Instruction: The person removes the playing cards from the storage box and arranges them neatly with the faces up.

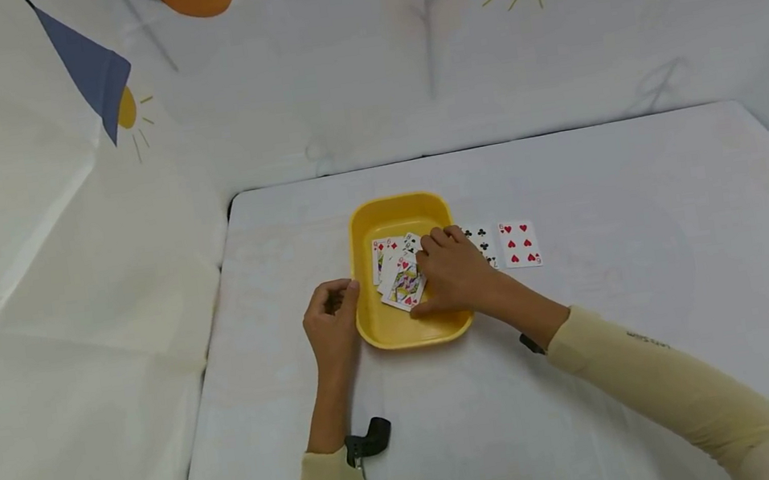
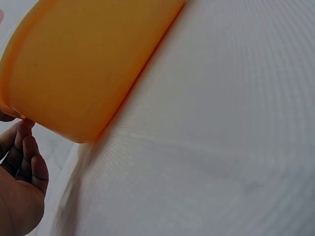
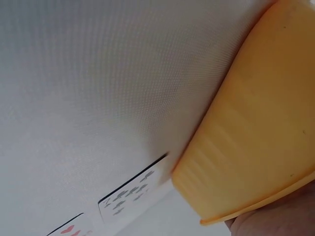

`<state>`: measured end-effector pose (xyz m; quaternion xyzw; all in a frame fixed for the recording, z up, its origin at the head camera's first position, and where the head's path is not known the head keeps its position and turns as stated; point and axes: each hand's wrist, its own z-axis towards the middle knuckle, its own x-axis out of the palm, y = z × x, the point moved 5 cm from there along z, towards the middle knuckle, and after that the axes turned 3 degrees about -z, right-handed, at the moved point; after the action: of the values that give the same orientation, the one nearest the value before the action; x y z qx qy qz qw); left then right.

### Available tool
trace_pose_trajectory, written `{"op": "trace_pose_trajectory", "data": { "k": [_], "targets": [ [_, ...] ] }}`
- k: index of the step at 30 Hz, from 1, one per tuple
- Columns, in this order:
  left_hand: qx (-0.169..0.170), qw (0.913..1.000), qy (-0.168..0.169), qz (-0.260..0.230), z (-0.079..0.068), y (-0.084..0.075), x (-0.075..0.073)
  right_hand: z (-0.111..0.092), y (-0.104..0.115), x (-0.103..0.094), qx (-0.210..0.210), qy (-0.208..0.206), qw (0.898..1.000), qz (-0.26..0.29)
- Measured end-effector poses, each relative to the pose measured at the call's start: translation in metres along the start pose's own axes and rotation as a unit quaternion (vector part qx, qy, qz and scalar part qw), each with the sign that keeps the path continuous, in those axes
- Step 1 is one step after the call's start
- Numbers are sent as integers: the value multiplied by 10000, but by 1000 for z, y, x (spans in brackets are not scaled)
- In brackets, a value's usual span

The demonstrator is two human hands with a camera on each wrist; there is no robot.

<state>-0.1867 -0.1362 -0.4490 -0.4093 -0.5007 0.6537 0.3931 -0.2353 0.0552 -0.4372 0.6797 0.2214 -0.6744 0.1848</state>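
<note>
A yellow plastic tray [image 1: 417, 333] stands on the white-covered table, with several playing cards [image 1: 386, 249] lying loosely overlapped inside it. My left hand [image 1: 330, 312] is at the tray's left rim, thumb above and curled fingers beneath the lip in the left wrist view. Reaching over the right rim, my right hand [image 1: 457, 269] is down in the tray. Its thumb touches the near corner of a face card with red hearts [image 1: 405, 284], and its curled fingers are at that card's far edge. The back of the hand hides part of the cards.
Right of the tray, a clubs card [image 1: 482, 239] lies face up, partly covered by my right hand. Beside it is a hearts card [image 1: 520, 245], also face up. Patterned white cloth [image 1: 366, 96] hangs behind the table's far edge and along its left side.
</note>
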Motion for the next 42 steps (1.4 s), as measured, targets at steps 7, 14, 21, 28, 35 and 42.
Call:
{"op": "trace_pose_trajectory", "data": {
  "k": [7, 14, 21, 28, 35, 42],
  "targets": [
    [-85, 9999, 61, 50, -7, -20, 0, -1, -2, 1, -34, 34, 10000, 40],
    [-44, 9999, 102, 23, -6, -17, 1, -5, -5, -4, -108, -17, 9999, 99],
    [-124, 9999, 49, 107, 2, 10, 1, -8, -10, -14, -246, 22, 9993, 275],
    [-9, 10000, 64, 54, 7, 27, -1, -10, -15, -22, -293, 85, 9987, 407],
    [96, 9998, 45, 147, 7, 27, -3, -15, -19, -28, -271, 137, 9982, 520],
    [51, 9999, 39, 111, 8, 29, -5, -21, -30, -34, -262, 83, 9982, 540]
  ]
}}
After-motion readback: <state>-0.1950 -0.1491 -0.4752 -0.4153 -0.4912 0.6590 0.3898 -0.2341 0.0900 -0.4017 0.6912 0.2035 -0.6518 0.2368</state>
